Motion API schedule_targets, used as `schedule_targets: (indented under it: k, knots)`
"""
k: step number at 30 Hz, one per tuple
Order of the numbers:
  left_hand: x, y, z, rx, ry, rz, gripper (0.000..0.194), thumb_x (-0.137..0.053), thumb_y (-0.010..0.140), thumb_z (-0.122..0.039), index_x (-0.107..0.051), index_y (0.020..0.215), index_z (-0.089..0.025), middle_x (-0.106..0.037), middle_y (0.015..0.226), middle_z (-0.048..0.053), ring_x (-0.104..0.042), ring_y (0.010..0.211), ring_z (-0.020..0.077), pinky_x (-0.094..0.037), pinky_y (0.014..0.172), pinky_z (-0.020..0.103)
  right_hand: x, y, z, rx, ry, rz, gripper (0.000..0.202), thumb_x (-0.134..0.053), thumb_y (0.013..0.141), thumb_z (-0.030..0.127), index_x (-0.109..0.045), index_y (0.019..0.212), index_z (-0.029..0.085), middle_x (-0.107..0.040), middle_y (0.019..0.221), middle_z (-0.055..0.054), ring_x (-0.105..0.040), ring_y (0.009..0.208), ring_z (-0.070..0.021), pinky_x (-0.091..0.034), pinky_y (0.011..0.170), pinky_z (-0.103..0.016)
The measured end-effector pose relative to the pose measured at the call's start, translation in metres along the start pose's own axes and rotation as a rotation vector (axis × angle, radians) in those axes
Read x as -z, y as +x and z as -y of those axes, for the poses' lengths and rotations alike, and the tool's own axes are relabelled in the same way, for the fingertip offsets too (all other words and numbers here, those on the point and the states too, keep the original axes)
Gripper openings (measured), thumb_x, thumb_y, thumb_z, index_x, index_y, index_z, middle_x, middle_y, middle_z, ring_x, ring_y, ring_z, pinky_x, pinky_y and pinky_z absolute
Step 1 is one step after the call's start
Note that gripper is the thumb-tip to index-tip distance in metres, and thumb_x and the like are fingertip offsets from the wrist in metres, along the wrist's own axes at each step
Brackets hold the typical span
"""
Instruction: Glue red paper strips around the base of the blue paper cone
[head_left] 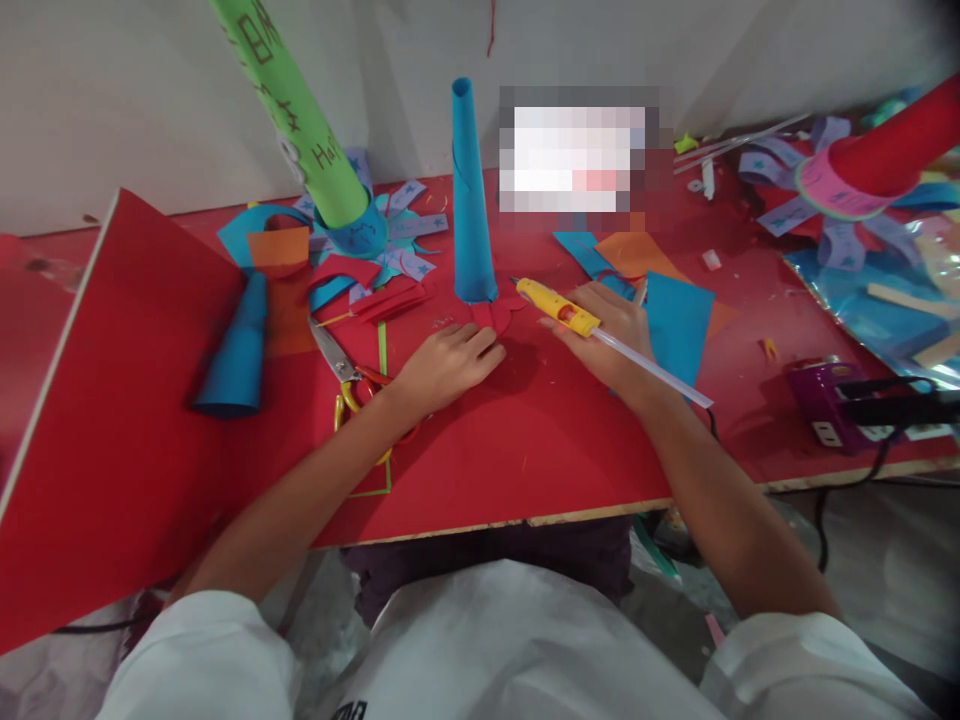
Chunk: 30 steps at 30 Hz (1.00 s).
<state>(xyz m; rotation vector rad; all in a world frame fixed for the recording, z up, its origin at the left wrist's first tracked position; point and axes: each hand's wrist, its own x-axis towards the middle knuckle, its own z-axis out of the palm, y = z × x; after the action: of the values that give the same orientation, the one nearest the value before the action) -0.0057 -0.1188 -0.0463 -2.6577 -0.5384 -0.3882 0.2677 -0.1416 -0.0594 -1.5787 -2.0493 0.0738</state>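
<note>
A tall blue paper cone [471, 200] stands upright in front of me, its narrow end up, with red paper pieces [484, 316] at its foot. My left hand [457, 358] rests on the table just before the cone, its bent fingers pressed together on the red paper. In my right hand [611, 325] is a yellow hot glue gun [556, 306], its nozzle pointing left toward the cone's base. A clear glue stick [652, 365] sticks out of the gun's rear. The palm side of both hands is hidden.
Scissors [343, 370] lie by my left forearm. A blurred smaller blue cone [236, 360] stands beside a red board [112, 430] at left. Green [307, 150] and red [900, 135] paper tubes rise behind. Blue paper [682, 320] and a purple power strip [821, 400] with cables lie right.
</note>
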Motion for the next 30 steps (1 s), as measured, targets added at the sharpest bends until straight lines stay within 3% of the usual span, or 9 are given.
schedule_targets:
  k: [3, 5, 7, 12, 15, 22, 30]
  knots:
    - [0.003, -0.001, 0.001, 0.034, -0.051, 0.006, 0.022, -0.053, 0.108, -0.029, -0.069, 0.101, -0.015, -0.070, 0.093, 0.009, -0.068, 0.083, 0.0235, -0.050, 0.072, 0.038, 0.000, 0.000, 0.000, 0.012, -0.001, -0.016, 0.036, -0.053, 0.104, 0.064, -0.059, 0.094, 0.029, -0.074, 0.098, -0.009, -0.070, 0.095, -0.0269, -0.053, 0.078, -0.040]
    - [0.005, -0.003, 0.001, 0.083, -0.086, 0.007, 0.040, -0.053, 0.108, -0.050, -0.070, 0.107, -0.014, -0.073, 0.100, 0.012, -0.069, 0.089, 0.0263, -0.050, 0.076, 0.041, 0.001, 0.001, 0.000, 0.023, 0.005, -0.027, 0.038, -0.052, 0.104, 0.064, -0.058, 0.092, 0.029, -0.073, 0.097, -0.009, -0.070, 0.094, -0.0274, -0.053, 0.076, -0.040]
    - [0.007, -0.005, 0.001, 0.155, -0.101, -0.003, 0.050, -0.050, 0.107, -0.058, -0.071, 0.114, -0.013, -0.076, 0.109, 0.015, -0.070, 0.095, 0.0289, -0.051, 0.082, 0.044, 0.002, 0.001, 0.000, 0.022, 0.004, -0.028, 0.039, -0.051, 0.104, 0.065, -0.058, 0.090, 0.029, -0.073, 0.096, -0.009, -0.070, 0.093, -0.0275, -0.054, 0.077, -0.041]
    - [0.001, -0.008, -0.002, 0.295, -0.175, 0.035, 0.055, -0.050, 0.108, -0.055, -0.067, 0.136, -0.011, -0.070, 0.139, 0.020, -0.066, 0.127, 0.0371, -0.044, 0.112, 0.059, 0.006, 0.002, 0.002, -0.009, -0.017, -0.017, 0.039, -0.049, 0.103, 0.067, -0.057, 0.089, 0.032, -0.073, 0.098, -0.008, -0.070, 0.096, -0.0275, -0.054, 0.081, -0.043]
    - [-0.005, -0.010, -0.002, 0.334, -0.220, 0.075, 0.057, -0.052, 0.107, -0.054, -0.064, 0.143, -0.011, -0.063, 0.149, 0.022, -0.059, 0.139, 0.0403, -0.037, 0.121, 0.067, 0.006, 0.002, 0.002, -0.024, -0.001, 0.000, 0.040, -0.046, 0.103, 0.068, -0.058, 0.088, 0.033, -0.074, 0.098, -0.007, -0.070, 0.097, -0.0277, -0.053, 0.082, -0.044]
    - [-0.006, -0.011, -0.001, 0.327, -0.271, 0.098, 0.051, -0.056, 0.106, -0.050, -0.067, 0.141, -0.015, -0.063, 0.151, 0.019, -0.054, 0.145, 0.0413, -0.029, 0.126, 0.073, 0.004, 0.003, 0.002, -0.018, 0.028, -0.012, 0.033, -0.056, 0.101, 0.061, -0.064, 0.091, 0.030, -0.074, 0.096, -0.010, -0.070, 0.093, -0.0314, -0.053, 0.077, -0.046]
    - [-0.002, -0.008, -0.001, 0.327, -0.257, 0.138, 0.055, -0.050, 0.108, -0.053, -0.065, 0.144, -0.014, -0.066, 0.145, 0.020, -0.060, 0.135, 0.0402, -0.038, 0.118, 0.070, 0.006, 0.004, 0.006, -0.022, 0.021, -0.011, 0.032, -0.055, 0.102, 0.060, -0.062, 0.092, 0.030, -0.073, 0.096, -0.008, -0.070, 0.093, -0.0293, -0.052, 0.077, -0.043]
